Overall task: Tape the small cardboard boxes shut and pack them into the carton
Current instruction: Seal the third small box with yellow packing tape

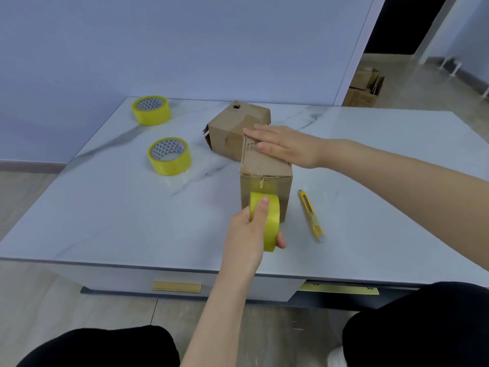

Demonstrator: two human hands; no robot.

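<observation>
Marble-look white desk (105,207), pale blue wall (185,43) behind, wood-tone floor (39,300) around. Near box (275,172) upright at centre-front, right grip (288,148) flat on its top, fingers straight and together. Left grip (247,231) curled round a yellow tape roll (267,226), roll against the box's front face, tape up to the top edge. Second box (235,128) on its side just behind. Back roll (151,110) and middle roll (169,156) lying flat, far left. Yellow knife (311,214) just right of the near box. Open cartons (363,87) on the floor, far right, past the wall's end.
</observation>
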